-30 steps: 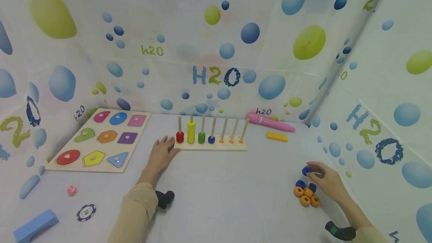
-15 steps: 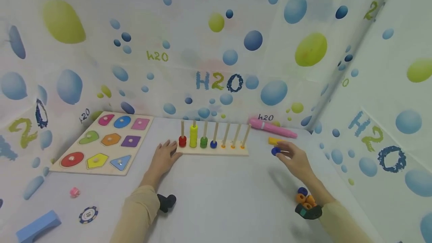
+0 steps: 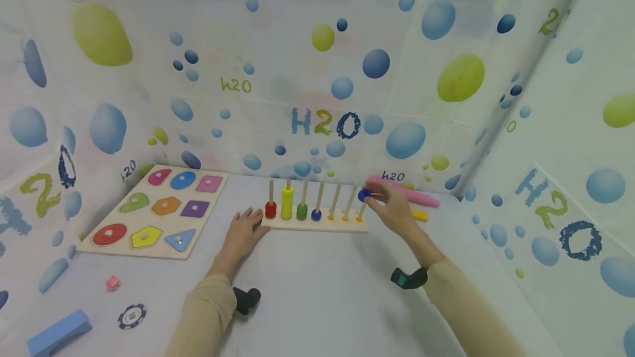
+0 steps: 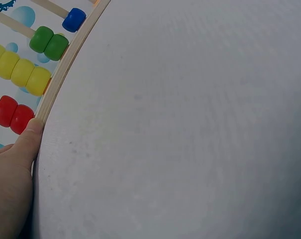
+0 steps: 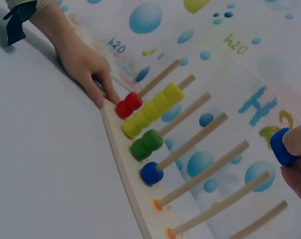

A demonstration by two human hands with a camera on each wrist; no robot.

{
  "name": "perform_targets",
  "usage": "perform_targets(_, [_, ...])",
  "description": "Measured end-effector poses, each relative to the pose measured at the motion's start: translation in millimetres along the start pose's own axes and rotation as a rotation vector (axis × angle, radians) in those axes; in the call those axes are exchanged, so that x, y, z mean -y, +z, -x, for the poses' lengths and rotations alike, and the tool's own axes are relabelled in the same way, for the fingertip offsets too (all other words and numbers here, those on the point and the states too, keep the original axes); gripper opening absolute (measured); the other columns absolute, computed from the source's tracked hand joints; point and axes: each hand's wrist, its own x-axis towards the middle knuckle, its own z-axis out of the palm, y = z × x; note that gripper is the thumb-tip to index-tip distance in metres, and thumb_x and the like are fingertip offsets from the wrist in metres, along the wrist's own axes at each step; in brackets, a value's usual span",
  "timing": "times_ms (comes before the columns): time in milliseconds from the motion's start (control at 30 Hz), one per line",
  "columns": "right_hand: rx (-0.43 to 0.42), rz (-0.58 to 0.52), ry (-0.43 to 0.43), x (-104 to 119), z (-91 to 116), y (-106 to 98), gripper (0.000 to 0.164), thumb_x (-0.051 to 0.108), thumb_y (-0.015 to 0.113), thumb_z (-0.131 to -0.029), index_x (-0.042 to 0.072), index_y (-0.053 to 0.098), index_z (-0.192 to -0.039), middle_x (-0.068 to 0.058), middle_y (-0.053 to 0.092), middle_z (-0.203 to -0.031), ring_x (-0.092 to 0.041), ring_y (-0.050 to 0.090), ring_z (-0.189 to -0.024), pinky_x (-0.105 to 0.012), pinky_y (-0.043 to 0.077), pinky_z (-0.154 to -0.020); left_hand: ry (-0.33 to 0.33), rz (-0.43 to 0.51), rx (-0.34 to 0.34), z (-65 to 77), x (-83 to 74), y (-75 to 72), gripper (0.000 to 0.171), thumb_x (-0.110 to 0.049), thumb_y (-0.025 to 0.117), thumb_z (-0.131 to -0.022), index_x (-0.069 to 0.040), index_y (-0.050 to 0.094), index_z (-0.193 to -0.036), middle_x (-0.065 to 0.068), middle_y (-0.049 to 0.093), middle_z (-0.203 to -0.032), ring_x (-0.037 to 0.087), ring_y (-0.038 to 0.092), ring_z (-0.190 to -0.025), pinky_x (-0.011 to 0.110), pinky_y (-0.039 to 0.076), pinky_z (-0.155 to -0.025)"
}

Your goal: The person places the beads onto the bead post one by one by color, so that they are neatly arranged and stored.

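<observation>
A wooden peg stand (image 3: 317, 225) bears red beads (image 3: 270, 210), a tall yellow bead stack (image 3: 286, 203), green beads (image 3: 301, 212) and one blue bead (image 5: 151, 174) on its pegs. The three rightmost pegs carry no beads. My left hand (image 3: 243, 233) grips the stand's left end, its thumb (image 4: 35, 127) against the front edge beside the red beads. Between thumb and fingers, my right hand (image 3: 394, 208) pinches another blue bead (image 5: 283, 147). In the head view that bead overlaps the top of the rightmost peg; the right wrist view shows it apart from the pegs.
A shape puzzle board (image 3: 154, 211) lies at the left. Nearer me are a small pink piece (image 3: 113, 283), a poker chip (image 3: 132, 317) and a blue arched block (image 3: 59, 332). Behind my right hand lie a pink pen-shaped object (image 3: 421, 198) and a yellow block (image 3: 419, 215).
My right hand has carried the blue bead leftward and away from me, from the loose bead pile to the stand's right end. The forearm now hides the pile. My left hand stays put.
</observation>
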Motion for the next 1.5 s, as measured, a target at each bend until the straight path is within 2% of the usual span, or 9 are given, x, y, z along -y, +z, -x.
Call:
perform_targets(133, [0.008, -0.023, 0.009, 6, -18, 15, 0.032, 0.004, 0.064, -0.089, 0.003, 0.058, -0.120, -0.011, 0.064, -0.115, -0.023, 0.062, -0.104, -0.033, 0.051, -0.090, -0.005, -0.002, 0.004, 1.2, 0.1, 1.1, 0.058, -0.033, 0.063, -0.091, 0.004, 0.050, -0.133, 0.020, 0.048, -0.137, 0.041, 0.032, -0.133, 0.057, 0.015, -0.111])
perform_targets(367, [0.027, -0.041, -0.008, 16, -46, 44, 0.030, 0.001, 0.063, -0.089, 0.001, 0.058, -0.118, -0.012, 0.065, -0.113, -0.022, 0.062, -0.103, -0.029, 0.051, -0.088, -0.013, 0.011, -0.003, 2.5, 3.1, 3.6, 0.058, -0.033, 0.063, -0.091, 0.004, 0.050, -0.133, 0.020, 0.049, -0.137, 0.041, 0.032, -0.133, 0.057, 0.014, -0.111])
perform_targets(667, [0.073, 0.051, 0.036, 18, -56, 68, 0.036, 0.000, 0.065, -0.086, 0.000, 0.055, -0.121, -0.012, 0.065, -0.112, -0.021, 0.064, -0.101, -0.022, 0.051, -0.085, -0.017, 0.003, 0.012, 2.8, -0.7, 6.7, 0.058, -0.034, 0.063, -0.090, 0.002, 0.050, -0.134, 0.018, 0.048, -0.138, 0.040, 0.031, -0.134, 0.056, 0.014, -0.111])
perform_targets(900, [0.090, 0.036, 0.016, 12, -58, 74, 0.036, -0.005, 0.063, -0.086, -0.005, 0.054, -0.121, -0.016, 0.063, -0.114, -0.023, 0.063, -0.102, -0.020, 0.050, -0.086, -0.020, 0.009, 0.008, 1.3, -5.3, 5.8, 0.059, -0.035, 0.063, -0.091, 0.001, 0.050, -0.134, 0.018, 0.048, -0.138, 0.039, 0.031, -0.134, 0.055, 0.014, -0.112])
perform_targets(1133, [0.074, 0.080, -0.006, 13, -62, 75, 0.033, -0.004, 0.063, -0.086, -0.002, 0.056, -0.119, -0.015, 0.064, -0.112, -0.023, 0.062, -0.105, -0.020, 0.050, -0.087, -0.021, 0.007, 0.004, 0.5, -4.9, 4.0, 0.058, -0.035, 0.063, -0.091, 0.001, 0.050, -0.134, 0.018, 0.047, -0.138, 0.039, 0.031, -0.134, 0.055, 0.014, -0.112])
perform_targets(1500, [0.031, 0.070, -0.060, 16, -60, 74, 0.027, -0.005, 0.062, -0.087, -0.005, 0.059, -0.113, -0.013, 0.066, -0.104, -0.023, 0.064, -0.099, -0.022, 0.052, -0.084, -0.028, 0.005, 0.009, -1.1, -3.0, -2.3, 0.059, -0.034, 0.063, -0.090, 0.002, 0.049, -0.134, 0.018, 0.047, -0.139, 0.039, 0.031, -0.134, 0.055, 0.014, -0.112])
